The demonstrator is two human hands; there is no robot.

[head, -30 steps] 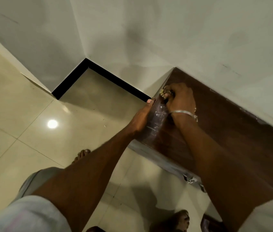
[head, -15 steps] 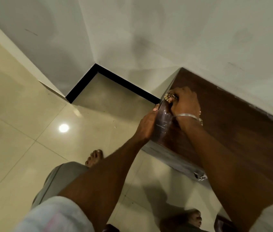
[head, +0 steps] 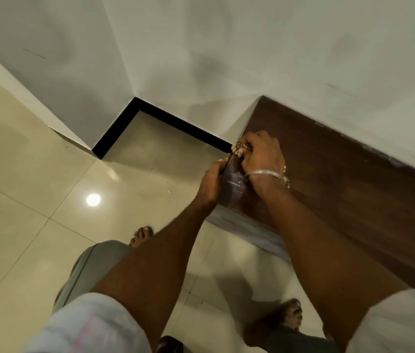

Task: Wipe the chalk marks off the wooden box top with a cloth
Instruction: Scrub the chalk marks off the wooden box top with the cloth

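- Two hands, both at the left end of the wooden box top (head: 341,205). Over the last second neither has left that end, and your right hand (head: 262,156) has shifted only slightly along it.
- Chalk marks (head: 234,180): one pale smear on the box top's left end, between your hands. It still shows, so I judge this patch needs more rubbing.
- Cloth (head: 239,148): what looks like a small patterned wad, peeking from under your right fingers (head: 253,142), pressed to the box top beside its left edge, just beyond the smear.
- Right fingers: clenched on the cloth.
- Left hand (head: 210,184): grips the box top's left edge, thumb hooked over it. The other fingers are hidden below.
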